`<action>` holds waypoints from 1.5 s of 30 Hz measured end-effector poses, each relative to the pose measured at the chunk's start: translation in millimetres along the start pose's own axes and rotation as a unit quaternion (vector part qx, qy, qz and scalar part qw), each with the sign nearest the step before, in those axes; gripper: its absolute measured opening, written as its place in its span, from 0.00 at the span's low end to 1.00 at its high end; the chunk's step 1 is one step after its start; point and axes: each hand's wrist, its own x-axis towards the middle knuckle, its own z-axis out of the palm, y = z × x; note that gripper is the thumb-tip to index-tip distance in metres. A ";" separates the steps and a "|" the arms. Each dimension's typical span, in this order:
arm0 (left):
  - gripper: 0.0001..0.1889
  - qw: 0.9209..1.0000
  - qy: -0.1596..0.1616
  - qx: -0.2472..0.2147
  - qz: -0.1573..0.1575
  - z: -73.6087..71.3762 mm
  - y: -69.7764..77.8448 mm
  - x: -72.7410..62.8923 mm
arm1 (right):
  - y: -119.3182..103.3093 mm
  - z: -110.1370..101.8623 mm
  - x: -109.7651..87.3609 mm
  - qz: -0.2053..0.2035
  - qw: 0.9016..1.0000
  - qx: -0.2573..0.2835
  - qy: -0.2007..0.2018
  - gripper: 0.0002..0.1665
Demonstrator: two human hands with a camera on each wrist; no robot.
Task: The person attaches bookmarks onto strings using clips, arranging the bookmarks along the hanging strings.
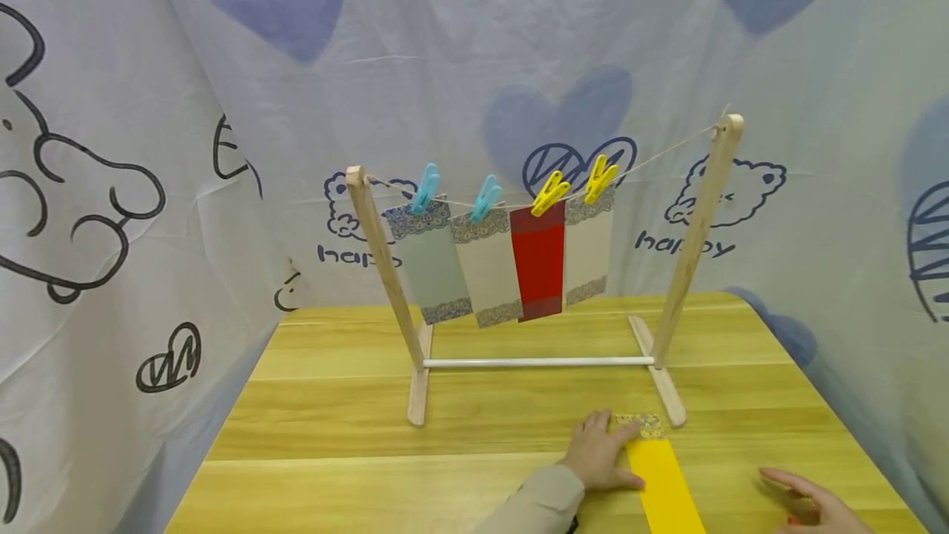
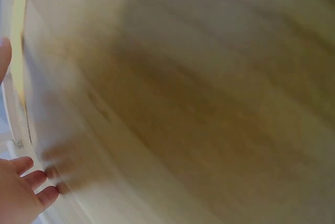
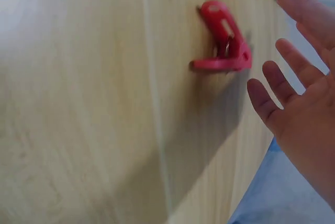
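My left hand (image 1: 596,453) lies at the left edge of a yellow paper strip (image 1: 663,489) on the table, its fingertips by the patterned band (image 1: 643,425) at the far end. The same yellow strip (image 2: 20,41) shows edge-on in the left wrist view, beside the spread fingers (image 2: 35,179). To the right, my right hand (image 1: 815,505) hovers with nothing in its fingers. A red clothespin (image 3: 222,41) rests on the wood just past the fingertips of that hand (image 3: 303,72) in the right wrist view.
Behind the hands stands a small wooden drying rack with a white crossbar (image 1: 537,363). From its string (image 1: 660,156) hang several patterned strips, one of them red (image 1: 539,262), under blue clothespins (image 1: 486,198) and yellow clothespins (image 1: 550,194). A printed cloth backdrop (image 1: 445,39) surrounds the table (image 1: 334,427).
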 end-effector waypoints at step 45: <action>0.51 0.996 -0.011 0.086 0.009 4.9 4.1 9.5 | 40.1 1.9 -14.7 -0.040 0.844 0.449 -0.290 0.31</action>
